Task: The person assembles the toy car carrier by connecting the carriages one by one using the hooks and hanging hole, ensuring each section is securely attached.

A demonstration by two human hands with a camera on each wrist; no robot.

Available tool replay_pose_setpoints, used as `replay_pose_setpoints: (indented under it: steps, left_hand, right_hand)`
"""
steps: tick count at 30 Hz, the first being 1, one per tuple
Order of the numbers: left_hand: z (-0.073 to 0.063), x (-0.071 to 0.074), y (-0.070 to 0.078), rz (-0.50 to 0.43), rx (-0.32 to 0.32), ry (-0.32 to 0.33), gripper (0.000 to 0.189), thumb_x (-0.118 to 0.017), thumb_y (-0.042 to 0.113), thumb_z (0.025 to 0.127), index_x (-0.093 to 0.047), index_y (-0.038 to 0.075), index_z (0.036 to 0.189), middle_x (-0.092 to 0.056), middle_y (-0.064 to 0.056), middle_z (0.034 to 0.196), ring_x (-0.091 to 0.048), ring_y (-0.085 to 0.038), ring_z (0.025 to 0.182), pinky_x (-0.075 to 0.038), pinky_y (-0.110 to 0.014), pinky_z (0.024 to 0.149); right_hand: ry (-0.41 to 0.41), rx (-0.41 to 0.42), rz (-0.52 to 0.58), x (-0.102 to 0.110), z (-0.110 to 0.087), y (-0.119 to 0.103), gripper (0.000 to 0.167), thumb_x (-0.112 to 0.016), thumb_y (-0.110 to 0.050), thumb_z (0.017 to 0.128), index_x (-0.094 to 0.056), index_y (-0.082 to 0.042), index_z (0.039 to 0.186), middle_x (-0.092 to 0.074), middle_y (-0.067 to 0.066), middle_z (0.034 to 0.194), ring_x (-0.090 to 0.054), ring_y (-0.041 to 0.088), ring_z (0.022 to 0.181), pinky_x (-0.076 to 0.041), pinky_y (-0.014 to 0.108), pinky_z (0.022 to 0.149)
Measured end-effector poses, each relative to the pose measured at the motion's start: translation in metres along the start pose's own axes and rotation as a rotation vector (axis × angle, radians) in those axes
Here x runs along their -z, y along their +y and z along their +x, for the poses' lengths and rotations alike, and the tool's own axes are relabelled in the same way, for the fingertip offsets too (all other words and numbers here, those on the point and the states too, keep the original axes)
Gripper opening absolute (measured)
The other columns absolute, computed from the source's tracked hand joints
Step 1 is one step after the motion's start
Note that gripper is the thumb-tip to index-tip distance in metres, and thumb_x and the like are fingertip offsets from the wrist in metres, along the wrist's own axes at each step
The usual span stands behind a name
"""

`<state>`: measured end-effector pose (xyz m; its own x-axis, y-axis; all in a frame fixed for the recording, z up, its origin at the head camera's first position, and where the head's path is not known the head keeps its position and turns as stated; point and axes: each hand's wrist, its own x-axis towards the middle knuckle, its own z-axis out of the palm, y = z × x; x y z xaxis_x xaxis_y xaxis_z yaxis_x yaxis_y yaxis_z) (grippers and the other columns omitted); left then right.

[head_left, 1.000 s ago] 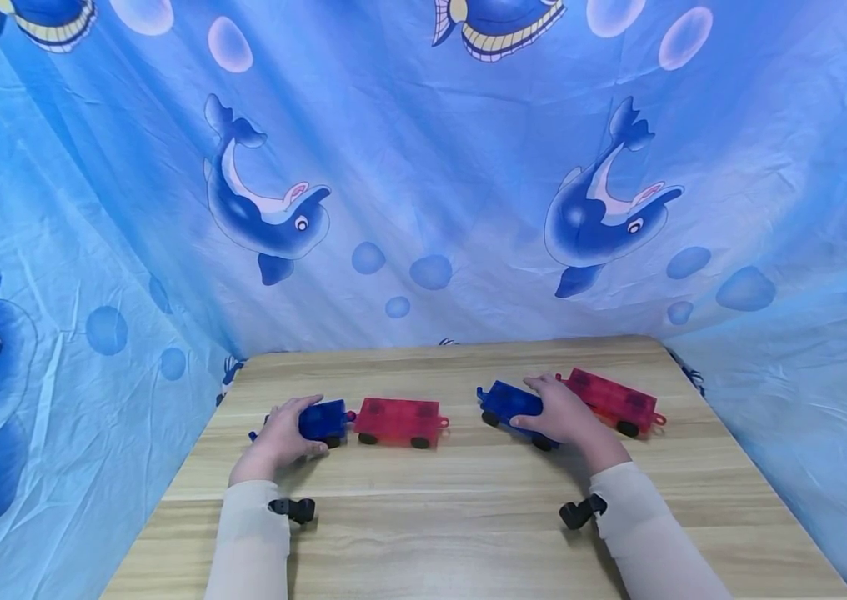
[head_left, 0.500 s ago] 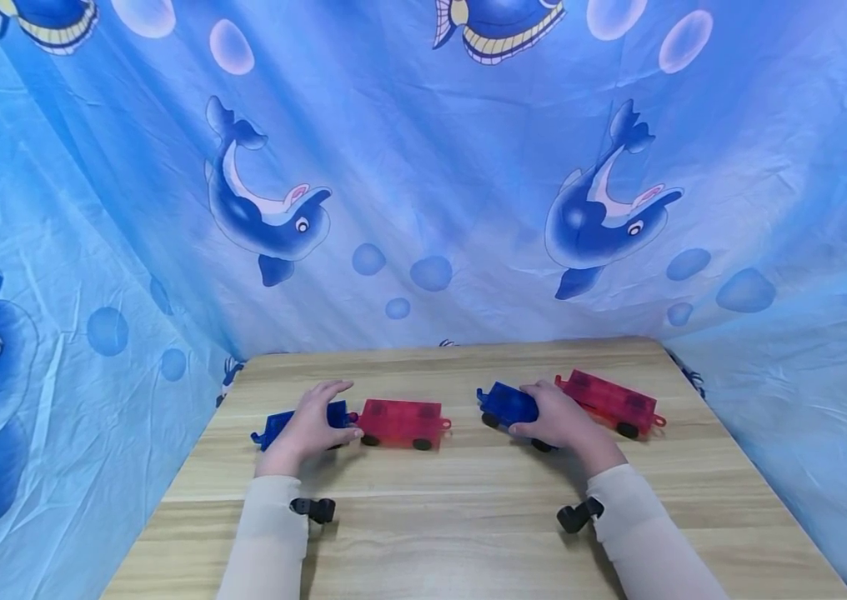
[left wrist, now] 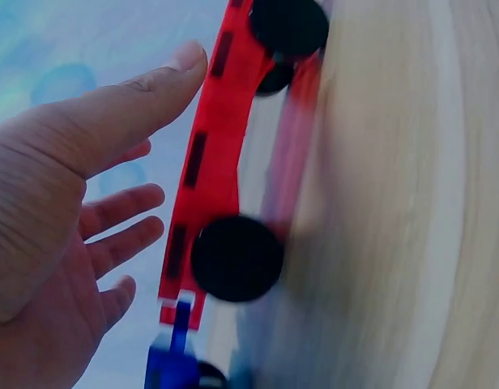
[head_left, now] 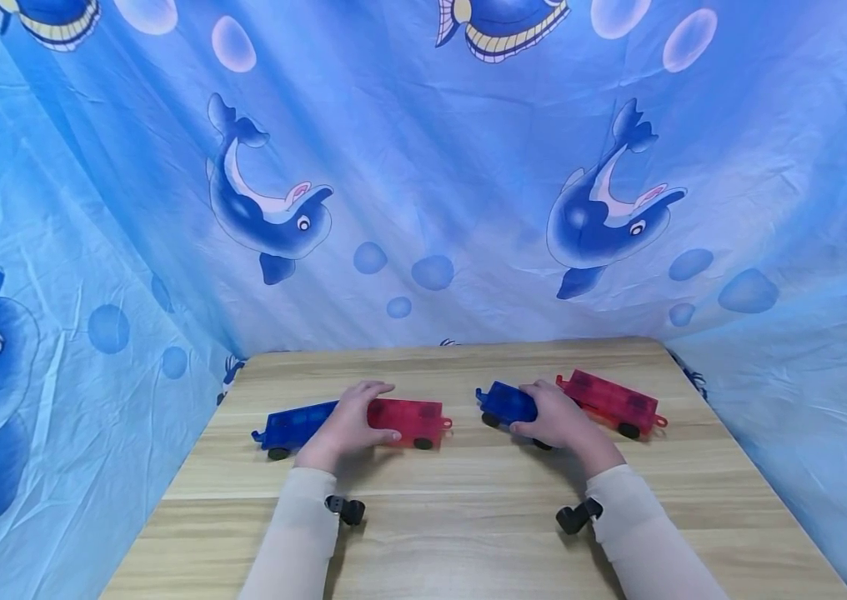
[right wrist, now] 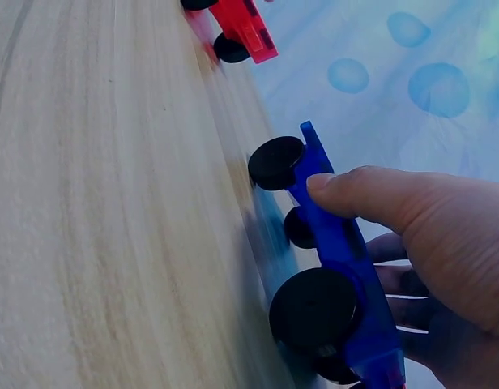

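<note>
My left hand (head_left: pixel 352 423) is above the left pair of toy train cars, over the place where the blue car (head_left: pixel 292 427) and red car (head_left: pixel 414 419) meet. Its thumb and fingers are spread over the red car; the left wrist view shows no clear grip. There, the blue hook (left wrist: pixel 181 324) meets the red car's end. My right hand (head_left: pixel 564 419) holds the other blue train car (right wrist: pixel 334 235), thumb on the near side, fingers on the far side. Behind that hand sits a second red train car (head_left: pixel 611 400), angled; their joint is hidden.
All the cars stand on a wood-grain table (head_left: pixel 431 525). A blue curtain (head_left: pixel 423 183) printed with dolphins hangs behind and at both sides. A gap separates the left red car from the right blue car. Black wrist mounts (head_left: pixel 348 510) sit on both sleeves.
My left hand has moved right, from the left blue car to over the red car beside it. The cars and the right hand have hardly moved.
</note>
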<state>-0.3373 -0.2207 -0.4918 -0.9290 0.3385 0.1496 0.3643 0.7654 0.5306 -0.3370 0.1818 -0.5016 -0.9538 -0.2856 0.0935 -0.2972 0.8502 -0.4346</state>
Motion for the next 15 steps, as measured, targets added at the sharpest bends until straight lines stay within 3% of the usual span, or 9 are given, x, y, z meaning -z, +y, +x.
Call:
replay_pose_setpoints:
  steps: [8,15]
  left_hand:
    - [0.011,-0.018,0.017,0.039,-0.034,-0.010,0.088,-0.096,0.042,0.075,-0.057,0.027,0.152,-0.050,-0.003,0.155,-0.043,-0.033,0.142,-0.048,-0.057,0.107]
    - [0.018,-0.032,0.026,0.070,-0.077,-0.029,0.089,-0.096,0.045,0.074,-0.058,0.022,0.151,-0.052,-0.005,0.153,-0.043,-0.039,0.140,-0.046,-0.060,0.108]
  right_hand:
    - [0.008,0.012,-0.009,-0.003,0.002,0.001,0.082,-0.086,-0.043,0.086,-0.054,-0.001,0.150,-0.057,0.021,0.141,-0.057,0.040,0.127,-0.050,0.059,0.104]
    - [0.015,0.025,-0.011,-0.004,0.001,-0.001,0.081,-0.085,-0.042,0.086,-0.055,-0.003,0.150,-0.059,0.019,0.139,-0.056,0.039,0.126,-0.050,0.059,0.103]
